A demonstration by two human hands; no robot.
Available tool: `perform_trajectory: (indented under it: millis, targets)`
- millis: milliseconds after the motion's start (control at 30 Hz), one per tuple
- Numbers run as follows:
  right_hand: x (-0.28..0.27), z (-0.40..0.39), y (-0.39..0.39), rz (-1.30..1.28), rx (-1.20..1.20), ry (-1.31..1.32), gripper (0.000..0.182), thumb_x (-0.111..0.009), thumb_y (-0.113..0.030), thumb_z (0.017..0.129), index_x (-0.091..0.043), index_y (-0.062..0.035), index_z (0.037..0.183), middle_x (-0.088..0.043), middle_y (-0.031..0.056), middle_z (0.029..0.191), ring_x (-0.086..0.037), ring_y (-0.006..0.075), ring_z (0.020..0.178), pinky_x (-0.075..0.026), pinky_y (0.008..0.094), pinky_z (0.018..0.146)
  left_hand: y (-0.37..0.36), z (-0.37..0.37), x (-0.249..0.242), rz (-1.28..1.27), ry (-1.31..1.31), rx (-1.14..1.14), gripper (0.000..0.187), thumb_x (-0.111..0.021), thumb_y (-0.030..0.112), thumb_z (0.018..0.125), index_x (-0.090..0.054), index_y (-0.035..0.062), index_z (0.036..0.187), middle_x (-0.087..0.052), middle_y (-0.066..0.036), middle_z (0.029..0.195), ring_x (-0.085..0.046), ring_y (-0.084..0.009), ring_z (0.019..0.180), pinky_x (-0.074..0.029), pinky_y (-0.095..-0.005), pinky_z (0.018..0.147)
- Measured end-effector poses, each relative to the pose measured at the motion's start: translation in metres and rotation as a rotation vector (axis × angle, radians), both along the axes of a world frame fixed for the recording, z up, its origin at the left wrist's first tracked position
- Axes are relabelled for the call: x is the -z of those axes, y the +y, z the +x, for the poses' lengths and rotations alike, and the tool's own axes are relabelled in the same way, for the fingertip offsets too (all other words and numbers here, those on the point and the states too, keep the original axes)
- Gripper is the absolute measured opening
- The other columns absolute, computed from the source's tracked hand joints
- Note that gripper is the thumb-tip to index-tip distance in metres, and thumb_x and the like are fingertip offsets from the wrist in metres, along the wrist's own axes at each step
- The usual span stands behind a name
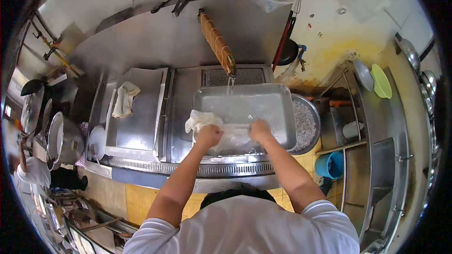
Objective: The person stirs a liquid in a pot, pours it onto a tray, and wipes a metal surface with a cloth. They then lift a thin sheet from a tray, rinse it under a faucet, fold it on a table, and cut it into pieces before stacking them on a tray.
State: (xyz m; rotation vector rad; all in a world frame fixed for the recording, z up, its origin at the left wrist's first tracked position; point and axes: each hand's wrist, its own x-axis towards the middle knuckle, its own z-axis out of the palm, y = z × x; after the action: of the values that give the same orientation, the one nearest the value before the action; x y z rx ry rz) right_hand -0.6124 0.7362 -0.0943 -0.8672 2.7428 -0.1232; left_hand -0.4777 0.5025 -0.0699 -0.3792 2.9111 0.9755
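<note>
A large steel tray (275, 101) sits on the sink counter and holds water. A tap wrapped in brown cord (217, 43) pours a thin stream into its far edge. A wet white cloth (202, 120) lies at the tray's near left side, stretched between both hands. My left hand (208, 136) grips its bunched left end. My right hand (260, 130) grips its right end in the water.
A round perforated basin of pale grains (306, 124) sits under the tray's right side. Another white cloth (124, 99) lies on the steel lid to the left. A blue bucket (329, 164) stands on the floor right. Pots (63, 138) and another person (30, 171) are far left.
</note>
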Motion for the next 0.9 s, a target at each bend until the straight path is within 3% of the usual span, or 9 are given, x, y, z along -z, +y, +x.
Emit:
perform_trajectory:
  millis: [167, 233, 333, 533, 667, 767, 800, 833, 900]
  targets:
    - [-0.128, -0.006, -0.068, -1.091, 0.130, -0.214, 0.018, -0.061, -0.010, 0.087, -0.073, -0.0007, 0.096, -0.073, 0.0207, 0.089, -0.068, 0.0330, 0.080, -0.053, 0.0419, 0.074, 0.015, -0.076, -0.076, 0.157, 0.420, 0.010, 0.017, -0.064, 0.016, 0.087, -0.073, 0.0055, 0.097, -0.072, -0.023, 0.093, -0.069, -0.0426, 0.083, -0.054, -0.0475, 0.073]
    - [-0.137, -0.021, -0.089, -1.138, 0.162, -0.511, 0.019, -0.060, -0.010, 0.087, -0.073, 0.0004, 0.097, -0.072, 0.0222, 0.091, -0.069, 0.0332, 0.082, -0.053, 0.0424, 0.077, 0.017, -0.088, -0.112, 0.254, 0.574, -0.047, 0.020, -0.060, 0.006, 0.086, -0.073, 0.0038, 0.101, -0.073, -0.021, 0.091, -0.070, -0.0362, 0.081, -0.055, -0.0413, 0.075]
    - [-0.123, -0.024, -0.071, -0.796, 0.030, -0.431, 0.022, -0.059, -0.010, 0.087, -0.073, 0.0011, 0.100, -0.072, 0.0242, 0.096, -0.070, 0.0355, 0.088, -0.053, 0.0436, 0.081, -0.019, -0.075, -0.160, 0.366, 0.632, -0.253, 0.028, -0.056, -0.005, 0.082, -0.074, 0.0012, 0.103, -0.077, -0.013, 0.090, -0.072, -0.0217, 0.086, -0.055, -0.0345, 0.081]
    - [-0.066, -0.057, 0.005, -0.242, -0.113, -0.097, 0.027, -0.060, -0.014, 0.087, -0.074, 0.0018, 0.104, -0.073, 0.0255, 0.098, -0.071, 0.0381, 0.099, -0.055, 0.0428, 0.089, -0.069, -0.039, -0.166, 0.255, 0.726, -0.426, 0.015, -0.065, 0.004, 0.089, -0.076, 0.0017, 0.101, -0.078, -0.012, 0.093, -0.073, -0.0214, 0.087, -0.056, -0.0344, 0.082]
    - [-0.146, -0.013, -0.080, -1.106, -0.066, -0.358, 0.030, -0.061, -0.019, 0.092, -0.073, 0.0039, 0.107, -0.075, 0.0225, 0.098, -0.071, 0.0376, 0.098, -0.055, 0.0393, 0.089, -0.003, -0.048, -0.150, 0.140, 0.656, -0.158, 0.018, -0.068, 0.004, 0.086, -0.077, 0.0039, 0.102, -0.077, -0.017, 0.095, -0.075, -0.0252, 0.088, -0.058, -0.0367, 0.081]
    - [-0.166, 0.008, -0.081, -0.817, -0.008, -0.582, 0.029, -0.059, -0.018, 0.093, -0.074, 0.0043, 0.105, -0.074, 0.0242, 0.099, -0.071, 0.0386, 0.096, -0.055, 0.0407, 0.089, -0.009, -0.046, -0.174, 0.197, 0.783, -0.123, 0.027, -0.062, -0.005, 0.079, -0.076, 0.0022, 0.101, -0.077, -0.016, 0.094, -0.075, -0.0236, 0.089, -0.058, -0.0344, 0.082]
    - [-0.128, 0.001, -0.071, -0.774, -0.043, -0.305, 0.027, -0.058, -0.016, 0.092, -0.074, 0.0039, 0.101, -0.074, 0.0253, 0.098, -0.071, 0.0392, 0.095, -0.055, 0.0423, 0.088, -0.022, -0.034, -0.197, 0.249, 0.747, -0.185, 0.037, -0.053, -0.010, 0.075, -0.076, -0.0003, 0.103, -0.078, -0.014, 0.095, -0.074, -0.0194, 0.088, -0.056, -0.0309, 0.083]
    - [-0.083, -0.017, -0.054, -0.720, -0.083, -0.029, 0.026, -0.057, -0.015, 0.091, -0.074, 0.0035, 0.098, -0.073, 0.0264, 0.097, -0.071, 0.0398, 0.094, -0.055, 0.0438, 0.088, -0.042, -0.027, -0.202, 0.256, 0.829, -0.266, 0.027, -0.058, -0.008, 0.083, -0.076, -0.0008, 0.101, -0.077, -0.011, 0.091, -0.071, -0.0163, 0.085, -0.056, -0.0305, 0.081]
    - [-0.065, -0.047, -0.011, -0.515, -0.033, -0.123, 0.026, -0.056, -0.014, 0.090, -0.074, 0.0013, 0.102, -0.072, 0.0262, 0.105, -0.070, 0.0413, 0.098, -0.055, 0.0456, 0.090, -0.072, -0.008, -0.213, 0.244, 0.748, -0.491, 0.014, -0.063, 0.007, 0.098, -0.074, -0.0012, 0.099, -0.074, -0.005, 0.086, -0.066, -0.0137, 0.079, -0.054, -0.0305, 0.076]
